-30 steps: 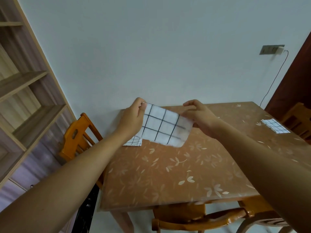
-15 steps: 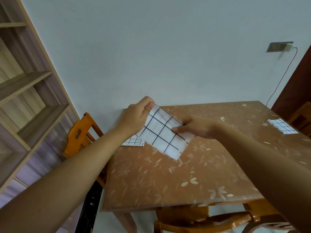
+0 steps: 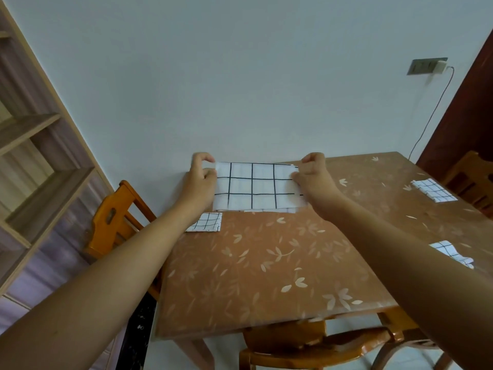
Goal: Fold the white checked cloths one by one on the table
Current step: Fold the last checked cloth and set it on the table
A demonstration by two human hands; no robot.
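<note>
A white checked cloth (image 3: 257, 186), folded into a flat rectangle, hangs level above the far part of the brown leaf-patterned table (image 3: 266, 276). My left hand (image 3: 201, 174) pinches its left edge and my right hand (image 3: 313, 173) pinches its right edge. A small folded checked cloth (image 3: 205, 222) lies on the table's far left corner. Another folded one (image 3: 433, 193) lies at the far right. A crumpled checked cloth (image 3: 450, 256) shows at the right, partly behind my right forearm.
An orange wooden chair (image 3: 114, 212) stands at the table's left side, another chair (image 3: 306, 345) is tucked under the near edge, and a third (image 3: 472, 177) sits at the far right. Wooden shelves (image 3: 32, 161) line the left wall. A socket with a cable (image 3: 426, 66) is on the wall.
The cloth was tilted and held close between my hands; now it is stretched level and wider, with my right hand moved out to its right edge. The view has shifted left.
</note>
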